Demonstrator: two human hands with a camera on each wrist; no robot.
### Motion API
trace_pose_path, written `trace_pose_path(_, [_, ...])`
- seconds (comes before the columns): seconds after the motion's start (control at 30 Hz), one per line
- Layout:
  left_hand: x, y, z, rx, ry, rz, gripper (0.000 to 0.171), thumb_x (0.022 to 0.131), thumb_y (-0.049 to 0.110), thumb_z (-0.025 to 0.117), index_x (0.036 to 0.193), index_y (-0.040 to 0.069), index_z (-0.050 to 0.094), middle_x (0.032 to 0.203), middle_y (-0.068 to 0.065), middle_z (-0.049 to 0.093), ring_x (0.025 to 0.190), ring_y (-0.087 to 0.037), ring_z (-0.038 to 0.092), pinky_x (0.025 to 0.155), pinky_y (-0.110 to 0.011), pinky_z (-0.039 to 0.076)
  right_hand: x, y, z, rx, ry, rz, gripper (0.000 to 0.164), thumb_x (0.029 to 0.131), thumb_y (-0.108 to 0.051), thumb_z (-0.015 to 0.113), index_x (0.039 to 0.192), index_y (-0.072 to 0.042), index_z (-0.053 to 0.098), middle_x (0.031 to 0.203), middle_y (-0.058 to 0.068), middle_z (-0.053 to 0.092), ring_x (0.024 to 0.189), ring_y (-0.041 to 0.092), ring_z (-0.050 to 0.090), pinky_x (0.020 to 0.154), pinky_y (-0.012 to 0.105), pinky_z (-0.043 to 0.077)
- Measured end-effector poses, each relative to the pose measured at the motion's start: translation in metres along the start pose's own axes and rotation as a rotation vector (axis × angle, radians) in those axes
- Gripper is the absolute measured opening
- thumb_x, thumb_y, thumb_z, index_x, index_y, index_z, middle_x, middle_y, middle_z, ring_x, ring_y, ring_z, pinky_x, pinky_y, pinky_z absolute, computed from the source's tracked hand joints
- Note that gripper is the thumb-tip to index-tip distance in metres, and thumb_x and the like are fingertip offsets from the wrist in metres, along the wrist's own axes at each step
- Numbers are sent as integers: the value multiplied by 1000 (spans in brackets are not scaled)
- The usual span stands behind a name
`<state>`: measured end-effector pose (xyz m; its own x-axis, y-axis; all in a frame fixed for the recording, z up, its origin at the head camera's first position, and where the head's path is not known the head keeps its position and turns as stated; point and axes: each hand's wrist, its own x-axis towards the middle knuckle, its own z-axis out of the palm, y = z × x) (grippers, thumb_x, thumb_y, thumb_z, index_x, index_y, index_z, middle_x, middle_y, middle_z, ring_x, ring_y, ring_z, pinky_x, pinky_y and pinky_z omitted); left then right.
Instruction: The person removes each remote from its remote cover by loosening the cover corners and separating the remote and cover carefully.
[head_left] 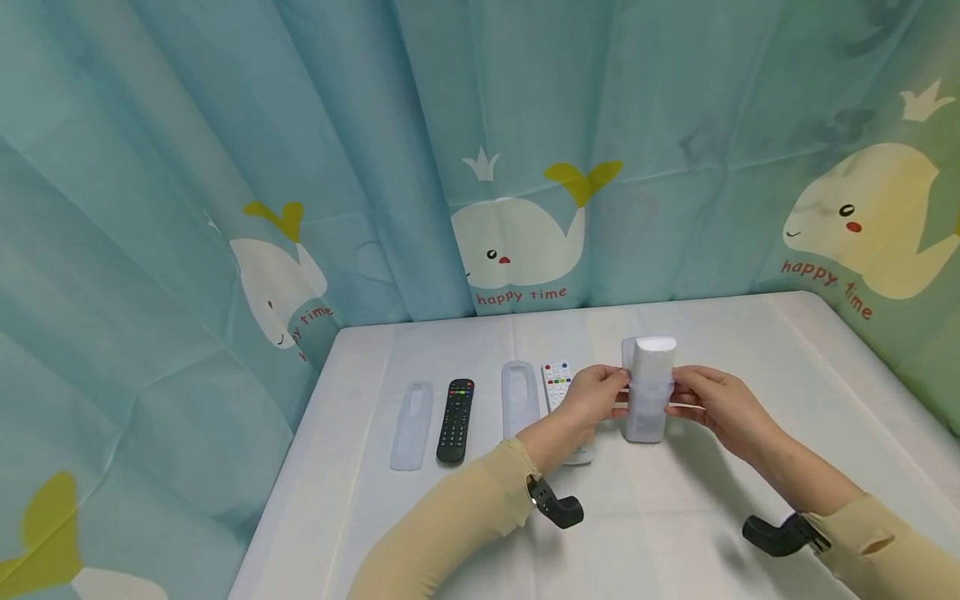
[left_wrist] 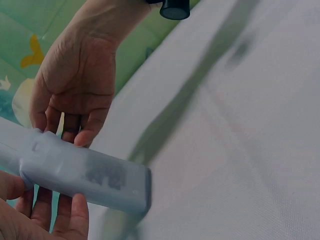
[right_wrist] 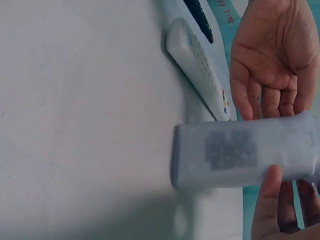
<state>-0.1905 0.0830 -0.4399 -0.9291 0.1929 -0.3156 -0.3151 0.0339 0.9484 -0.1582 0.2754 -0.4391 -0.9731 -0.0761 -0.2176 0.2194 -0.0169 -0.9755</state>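
A white remote control (head_left: 654,354) stands upright above the table, its lower part inside a translucent silicone cover (head_left: 647,421). A dark patch shows through the cover (right_wrist: 231,150) in the right wrist view. From one side my left hand (head_left: 592,393) pinches the cover near mid-height. Opposite it, my right hand (head_left: 722,406) grips the other edge with thumb and fingers. A loose flap of the cover rises beside the remote's upper end. In the left wrist view, the left-hand fingers (left_wrist: 77,215) curl under the cover.
Left of the hands lie a white remote with coloured buttons (head_left: 557,383), partly behind my left hand, a translucent cover (head_left: 520,396), a black remote (head_left: 454,421) and another translucent cover (head_left: 412,425). A whale-print curtain (head_left: 360,167) hangs around the white table (head_left: 360,517).
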Motion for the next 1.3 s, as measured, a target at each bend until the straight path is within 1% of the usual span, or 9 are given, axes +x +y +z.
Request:
trace_pose_path(0.2, [1, 0, 0, 30, 0, -4, 12, 102, 14, 60, 100, 4, 67, 95, -5, 66, 90, -22, 67, 83, -43, 60, 1, 0, 5, -53, 47, -7, 37, 107, -20, 55, 124, 13, 57, 100, -2, 66, 89, 9, 68, 81, 30, 60])
trace_pose_path(0.33, [1, -1, 1, 53, 10, -2, 9, 99, 11, 60, 97, 4, 65, 93, -6, 66, 88, -23, 67, 81, -43, 60, 2, 2, 8, -141, 69, -19, 41, 107, -18, 49, 124, 18, 52, 106, 5, 63, 90, 8, 65, 81, 30, 60])
trace_pose_path(0.43, [0, 0, 1, 72, 14, 2, 8, 99, 10, 60, 96, 4, 64, 93, -6, 65, 87, -23, 68, 81, -43, 60, 2, 4, 10, -197, 75, -31, 40, 108, -19, 46, 122, 19, 51, 114, 14, 60, 91, 8, 64, 82, 29, 59])
trace_pose_path(0.53, [-1, 0, 0, 102, 15, 1, 7, 99, 10, 60, 96, 4, 64, 93, -7, 65, 85, -23, 68, 83, -44, 59, 1, 7, 11, -222, 74, -37, 38, 109, -19, 45, 119, 18, 51, 118, 19, 58, 90, 8, 65, 82, 25, 58])
trace_pose_path(0.67, [0, -2, -2, 157, 22, -10, 5, 97, 10, 62, 97, 6, 65, 93, -7, 66, 81, -22, 68, 87, -45, 57, 2, 11, 11, -232, 67, -36, 36, 108, -17, 44, 117, 17, 50, 117, 17, 59, 89, 6, 65, 83, 22, 56])
trace_pose_path(0.8, [1, -5, -3, 205, 28, -19, 4, 96, 11, 64, 96, 7, 65, 89, -4, 66, 78, -19, 66, 90, -44, 55, 2, 16, 10, -257, 57, -37, 37, 109, -20, 45, 119, 16, 50, 116, 14, 59, 91, 5, 65, 83, 19, 54])
trace_pose_path(1.03, [2, -9, -5, 259, 20, -25, 3, 95, 11, 66, 95, 8, 65, 86, -3, 64, 78, -17, 64, 88, -43, 53, 2, 22, 7, -268, 33, -45, 36, 110, -21, 47, 117, 13, 51, 113, 10, 59, 93, 6, 63, 84, 17, 52])
trace_pose_path(1.2, [4, -10, -7, 318, -4, -23, 4, 94, 13, 67, 94, 9, 64, 83, -2, 64, 79, -16, 63, 84, -39, 51, 3, 23, 5, -306, 17, -44, 32, 110, -19, 47, 114, 12, 52, 115, 14, 59, 94, 7, 61, 84, 18, 53])
trace_pose_path(1.3, [4, -12, -7, 322, -10, -23, 5, 95, 13, 67, 95, 9, 65, 83, -3, 64, 79, -16, 62, 84, -39, 51, 4, 24, 4, -309, 3, -47, 29, 109, -17, 48, 112, 12, 51, 117, 16, 58, 96, 10, 61, 84, 21, 54])
